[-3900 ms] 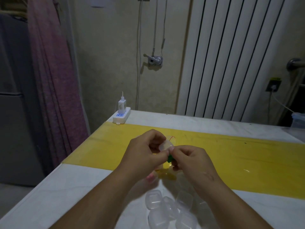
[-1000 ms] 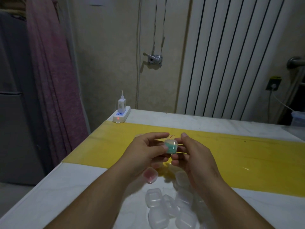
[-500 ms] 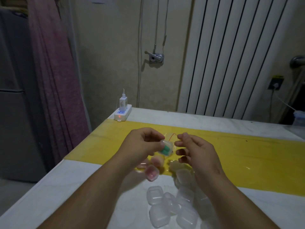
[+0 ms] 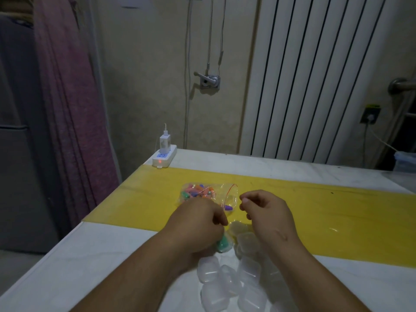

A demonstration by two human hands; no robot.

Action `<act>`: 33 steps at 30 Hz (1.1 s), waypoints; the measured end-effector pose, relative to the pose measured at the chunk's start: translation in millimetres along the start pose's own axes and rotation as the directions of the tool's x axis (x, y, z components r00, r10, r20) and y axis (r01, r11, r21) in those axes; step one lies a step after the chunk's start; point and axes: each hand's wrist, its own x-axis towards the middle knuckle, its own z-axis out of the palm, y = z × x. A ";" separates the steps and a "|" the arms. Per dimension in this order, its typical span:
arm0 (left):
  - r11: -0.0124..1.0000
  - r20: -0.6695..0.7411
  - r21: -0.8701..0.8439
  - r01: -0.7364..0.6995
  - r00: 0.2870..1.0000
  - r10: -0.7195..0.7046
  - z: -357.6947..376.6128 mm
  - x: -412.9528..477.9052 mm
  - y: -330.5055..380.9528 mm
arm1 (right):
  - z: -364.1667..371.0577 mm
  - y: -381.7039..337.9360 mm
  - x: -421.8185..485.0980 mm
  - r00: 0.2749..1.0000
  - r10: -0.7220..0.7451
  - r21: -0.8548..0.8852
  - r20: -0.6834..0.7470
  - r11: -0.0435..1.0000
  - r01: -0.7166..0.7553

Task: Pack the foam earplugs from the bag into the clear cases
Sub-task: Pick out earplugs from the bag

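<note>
Gripping a filled case (image 4: pixel 223 243) with my left hand (image 4: pixel 198 221), right hand (image 4: pixel 267 212) loosely curled and empty, I see the bag (image 4: pixel 230 198) just beyond both hands, mouth toward the right.

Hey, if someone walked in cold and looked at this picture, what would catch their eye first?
Probably the clear bag of bright foam earplugs on the yellow strip across the table. Next, the left hand gripping a case with green earplugs, just beyond the heap of empty clear cases nearest the camera.
</note>
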 end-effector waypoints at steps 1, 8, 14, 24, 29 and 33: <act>0.998 -0.062 -0.062 0.033 0.997 -0.037 1.0 1.3 -1.4 | 0.6 1.9 0.8 1.000 -0.010 -0.024 0.006 1.000 0.010; 0.992 -0.380 -0.094 0.081 0.918 -0.111 -2.5 12.3 -21.4 | 0.2 8.1 8.5 0.998 0.015 -0.161 0.063 0.987 -0.005; 0.988 -0.375 0.102 0.115 0.925 -0.069 0.4 21.4 -35.4 | 1.2 9.7 21.1 0.982 0.094 -0.318 0.165 0.947 -0.037; 0.977 -0.342 0.176 0.118 0.938 -0.052 4.4 22.8 -39.7 | 35.8 0.4 51.8 0.953 0.080 -0.625 0.293 0.770 0.128; 0.980 -0.358 0.147 0.131 0.931 -0.070 6.4 25.4 -43.0 | 47.2 -2.1 58.1 0.868 0.047 -0.611 0.494 0.729 0.308; 0.973 -0.357 0.136 0.186 0.925 -0.127 9.2 27.3 -47.3 | 48.6 -5.3 63.8 0.865 0.063 -0.622 0.497 0.721 0.305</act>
